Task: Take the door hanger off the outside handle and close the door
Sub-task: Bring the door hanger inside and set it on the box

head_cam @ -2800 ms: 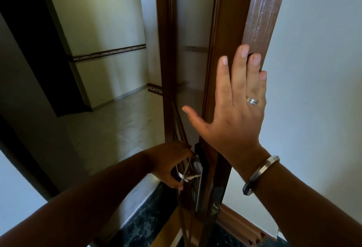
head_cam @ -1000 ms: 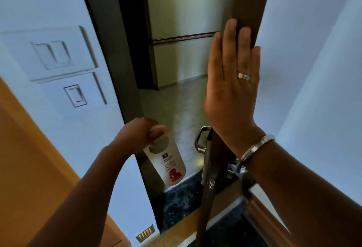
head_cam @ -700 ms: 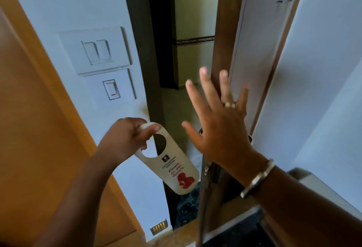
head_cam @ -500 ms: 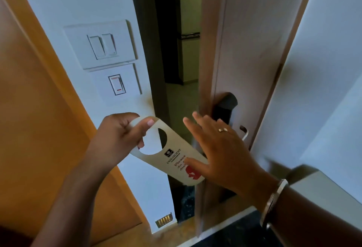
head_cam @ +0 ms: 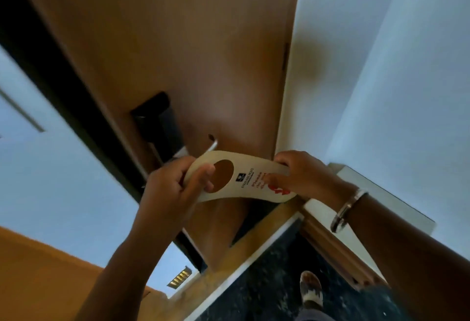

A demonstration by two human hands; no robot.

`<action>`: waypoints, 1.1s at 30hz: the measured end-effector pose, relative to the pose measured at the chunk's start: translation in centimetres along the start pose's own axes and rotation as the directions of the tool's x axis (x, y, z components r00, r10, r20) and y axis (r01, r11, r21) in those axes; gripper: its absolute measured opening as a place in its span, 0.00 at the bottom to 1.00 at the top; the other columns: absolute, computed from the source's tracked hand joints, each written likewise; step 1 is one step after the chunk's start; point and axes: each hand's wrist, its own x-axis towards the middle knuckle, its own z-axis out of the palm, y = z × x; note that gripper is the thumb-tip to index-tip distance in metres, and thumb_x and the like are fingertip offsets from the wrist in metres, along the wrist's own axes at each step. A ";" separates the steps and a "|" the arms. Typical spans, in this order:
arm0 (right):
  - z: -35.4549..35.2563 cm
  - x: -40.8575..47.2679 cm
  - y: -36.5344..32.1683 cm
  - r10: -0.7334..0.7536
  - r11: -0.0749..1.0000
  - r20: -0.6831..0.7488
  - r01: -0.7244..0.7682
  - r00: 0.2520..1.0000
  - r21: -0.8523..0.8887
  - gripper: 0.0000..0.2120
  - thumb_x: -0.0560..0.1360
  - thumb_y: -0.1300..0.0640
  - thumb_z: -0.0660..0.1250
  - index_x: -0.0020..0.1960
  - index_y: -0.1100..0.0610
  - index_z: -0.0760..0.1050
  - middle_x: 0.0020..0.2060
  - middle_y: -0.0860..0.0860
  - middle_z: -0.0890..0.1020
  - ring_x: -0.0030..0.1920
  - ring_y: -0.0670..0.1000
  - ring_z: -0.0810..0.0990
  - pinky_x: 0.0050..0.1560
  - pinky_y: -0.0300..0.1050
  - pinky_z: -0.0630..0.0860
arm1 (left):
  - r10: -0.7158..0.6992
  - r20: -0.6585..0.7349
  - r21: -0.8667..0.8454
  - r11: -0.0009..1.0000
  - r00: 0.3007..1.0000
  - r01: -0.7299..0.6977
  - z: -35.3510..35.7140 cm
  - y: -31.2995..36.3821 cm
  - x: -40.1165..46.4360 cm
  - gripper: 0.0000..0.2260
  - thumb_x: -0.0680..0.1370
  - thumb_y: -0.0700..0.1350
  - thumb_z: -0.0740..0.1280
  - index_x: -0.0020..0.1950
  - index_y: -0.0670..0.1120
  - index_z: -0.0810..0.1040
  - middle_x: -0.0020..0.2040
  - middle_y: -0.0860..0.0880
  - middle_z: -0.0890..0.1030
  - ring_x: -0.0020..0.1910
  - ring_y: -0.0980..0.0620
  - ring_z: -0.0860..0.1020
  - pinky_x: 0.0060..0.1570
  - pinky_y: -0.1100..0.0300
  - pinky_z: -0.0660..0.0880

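Both hands grip the hanger (head_cam: 244, 180): left hand (head_cam: 173, 185) at its hole end, right hand (head_cam: 302, 175) opposite, before the door (head_cam: 178, 53).

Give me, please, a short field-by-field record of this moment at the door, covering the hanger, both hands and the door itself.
door hanger: off the handle, held level, bowed between both hands
left hand: grip on the holed end
right hand: grip on the printed end
door: appears closed against the frame
inside handle: free, untouched
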 end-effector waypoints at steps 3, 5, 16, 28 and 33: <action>-1.9 2.1 7.0 0.143 0.988 -0.007 -0.142 0.990 0.054 0.12 0.70 0.39 0.73 0.43 0.44 0.75 0.39 0.39 0.82 0.35 0.33 0.81 0.29 0.31 0.78 | -0.102 0.079 -0.009 0.995 0.992 0.103 6.2 -1.2 4.3 0.05 0.77 0.57 0.67 0.45 0.57 0.77 0.38 0.65 0.81 0.42 0.65 0.81 0.33 0.73 0.75; -3.5 3.2 12.6 0.247 0.962 -0.001 -0.246 0.969 0.116 0.13 0.70 0.40 0.75 0.42 0.46 0.76 0.33 0.40 0.83 0.32 0.33 0.81 0.25 0.28 0.73 | -0.190 0.135 -0.009 0.981 0.973 0.193 11.7 -1.9 7.9 0.06 0.78 0.57 0.67 0.45 0.57 0.76 0.37 0.59 0.81 0.38 0.57 0.81 0.33 0.68 0.74; -6.4 5.5 40.6 0.695 0.650 0.068 -0.666 0.715 0.366 0.18 0.78 0.45 0.68 0.33 0.53 0.76 0.29 0.47 0.81 0.29 0.45 0.81 0.29 0.37 0.72 | -0.458 0.259 0.085 0.888 0.850 0.453 41.5 -7.4 21.4 0.06 0.80 0.42 0.68 0.55 0.49 0.76 0.49 0.49 0.81 0.48 0.47 0.82 0.41 0.51 0.83; 9.4 -0.5 61.1 0.966 -0.022 0.222 -0.818 0.129 0.574 0.19 0.81 0.49 0.64 0.59 0.66 0.76 0.50 0.61 0.82 0.47 0.58 0.80 0.53 0.53 0.76 | -0.539 0.568 0.452 0.836 0.622 0.311 67.6 -20.4 19.2 0.24 0.78 0.51 0.69 0.73 0.46 0.71 0.67 0.42 0.71 0.60 0.44 0.76 0.59 0.49 0.77; 14.1 -1.9 65.3 0.979 -0.113 0.203 -0.824 0.003 0.555 0.20 0.80 0.52 0.66 0.65 0.63 0.71 0.60 0.61 0.79 0.54 0.59 0.77 0.52 0.46 0.70 | -0.536 0.640 0.484 0.838 0.551 0.253 73.9 -25.9 15.3 0.25 0.78 0.46 0.69 0.75 0.47 0.69 0.67 0.42 0.75 0.63 0.42 0.76 0.59 0.44 0.77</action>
